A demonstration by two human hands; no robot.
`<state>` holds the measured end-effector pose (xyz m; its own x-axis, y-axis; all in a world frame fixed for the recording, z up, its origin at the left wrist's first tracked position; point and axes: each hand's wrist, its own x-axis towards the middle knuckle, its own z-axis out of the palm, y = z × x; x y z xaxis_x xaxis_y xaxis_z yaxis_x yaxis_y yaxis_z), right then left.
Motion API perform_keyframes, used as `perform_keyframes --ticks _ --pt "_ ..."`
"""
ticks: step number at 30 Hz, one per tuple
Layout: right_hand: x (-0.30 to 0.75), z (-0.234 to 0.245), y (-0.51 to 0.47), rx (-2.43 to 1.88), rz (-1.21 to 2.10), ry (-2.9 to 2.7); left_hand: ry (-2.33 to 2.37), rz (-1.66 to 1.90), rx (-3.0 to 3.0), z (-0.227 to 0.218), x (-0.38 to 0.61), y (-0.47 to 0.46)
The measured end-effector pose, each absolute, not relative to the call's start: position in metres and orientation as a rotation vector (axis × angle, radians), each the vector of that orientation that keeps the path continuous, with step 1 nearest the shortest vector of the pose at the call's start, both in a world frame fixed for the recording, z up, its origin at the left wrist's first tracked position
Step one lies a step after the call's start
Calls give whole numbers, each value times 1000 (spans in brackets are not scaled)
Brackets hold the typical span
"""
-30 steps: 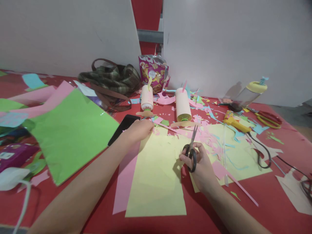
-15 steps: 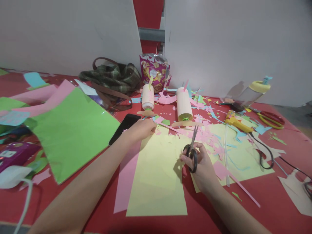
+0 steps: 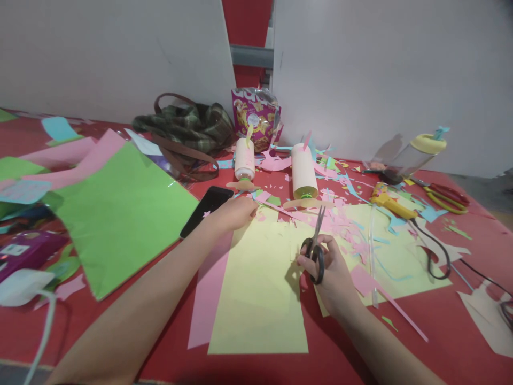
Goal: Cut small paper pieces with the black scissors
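Note:
My right hand (image 3: pixel 332 267) is closed round the black handles of a pair of scissors (image 3: pixel 318 248). The blades point up and away from me, close together. Below the scissors lies a pale yellow paper sheet (image 3: pixel 258 299), partly over a pink sheet (image 3: pixel 208 299). My left hand (image 3: pixel 239 211) rests at the sheet's far end among small scraps, its fingers curled; anything in them is hidden. Just beyond it lies a paper-wrapped bottle (image 3: pixel 244 156) with a tan strip at its near end. A second wrapped bottle (image 3: pixel 303 170) lies to its right.
A phone (image 3: pixel 206 209) and a large green sheet (image 3: pixel 124 214) lie left. On the right are a yellow glue gun (image 3: pixel 393 203) with its cord, pliers (image 3: pixel 444 197) and a clear bottle (image 3: pixel 412 158). Behind are a plaid bag (image 3: pixel 196 125) and a snack bag (image 3: pixel 256 115).
The view has shifted very slightly. My left hand has hardly moved, and my right hand still holds the scissors in the same place.

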<state>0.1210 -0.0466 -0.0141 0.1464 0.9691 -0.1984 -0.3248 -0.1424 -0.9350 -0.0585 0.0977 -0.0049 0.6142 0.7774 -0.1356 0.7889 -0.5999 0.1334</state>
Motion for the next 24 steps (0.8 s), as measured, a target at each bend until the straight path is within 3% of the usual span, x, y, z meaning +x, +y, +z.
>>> perform_keyframes --ticks 16,24 --pt "135 -10 -36 -1154 1178 -701 1303 -37 2651 17 -54 86" --pt "139 -8 -33 -1101 1171 -665 1073 88 2558 17 -42 79"
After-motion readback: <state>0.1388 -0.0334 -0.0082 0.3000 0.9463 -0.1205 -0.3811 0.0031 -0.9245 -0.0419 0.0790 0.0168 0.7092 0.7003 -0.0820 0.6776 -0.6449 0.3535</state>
